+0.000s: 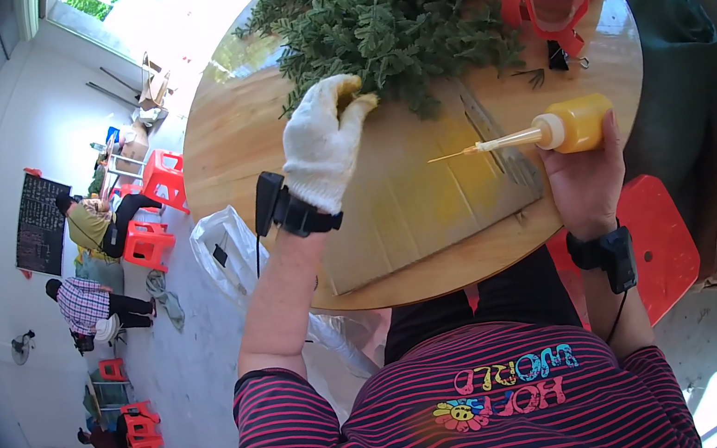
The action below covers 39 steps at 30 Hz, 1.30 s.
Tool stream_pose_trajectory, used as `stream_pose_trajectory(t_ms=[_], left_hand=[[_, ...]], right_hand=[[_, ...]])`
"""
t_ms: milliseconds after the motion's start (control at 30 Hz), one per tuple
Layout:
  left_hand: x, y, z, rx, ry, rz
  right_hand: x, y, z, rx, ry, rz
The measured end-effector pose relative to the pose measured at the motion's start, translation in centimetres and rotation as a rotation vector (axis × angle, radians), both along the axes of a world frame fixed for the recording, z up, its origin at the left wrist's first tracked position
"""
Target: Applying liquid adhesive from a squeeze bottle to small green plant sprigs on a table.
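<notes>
My right hand (585, 188) is bare and wrapped round a squeeze bottle (584, 122) of yellow liquid, which lies sideways. Its long thin nozzle points left over a flat piece of cardboard (413, 215) with yellow smears. My left hand (325, 145), in a white work glove with yellow-stained fingertips, is raised above the table at the near edge of a heap of green artificial fir sprigs (392, 22). Its fingers are curved, the thumb stands apart from them, and nothing shows between them.
The round wooden table (221, 152) has a red strap bag (521, 6) with a bottle in it at the far right. A clear plastic bag (227, 254) hangs at the left edge. A red stool (663, 251) is at right; people and red stools (148, 243) are farther left.
</notes>
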<state>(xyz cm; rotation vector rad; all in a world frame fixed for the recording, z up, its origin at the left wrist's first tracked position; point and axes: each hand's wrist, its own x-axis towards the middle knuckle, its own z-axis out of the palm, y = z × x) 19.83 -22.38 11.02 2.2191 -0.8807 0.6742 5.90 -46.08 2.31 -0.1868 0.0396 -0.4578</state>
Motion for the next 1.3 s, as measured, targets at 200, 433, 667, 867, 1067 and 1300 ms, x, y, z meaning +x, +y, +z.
stream_pose_trajectory(t_ms=[200,433,667,867,1067,1300], left_hand=[[4.4,-2.6,-1.1,0.039,-0.129,0.109],[4.7,-5.0,0.4,0.237,-0.314,0.026],[5.5,-6.0,0.0,0.645,-0.308,0.112],[6.2,-3.0,0.0,0.322,-0.154,0.001],[2.9,-0.2,1.0,-0.215,0.080,-0.048],[-0.9,2.5,-0.9,-0.082,0.386,-0.555]], right_hand=[[0.3,0.0,-0.2,-0.010,0.038,-0.012],[0.3,0.0,0.1,-0.007,0.042,-0.012],[0.3,0.1,0.2,0.002,0.053,-0.019],[0.5,0.0,-0.2,-0.004,0.023,-0.009],[0.2,-0.1,-0.2,0.035,0.033,-0.020],[0.3,-0.4,-0.1,0.059,-0.020,0.004]])
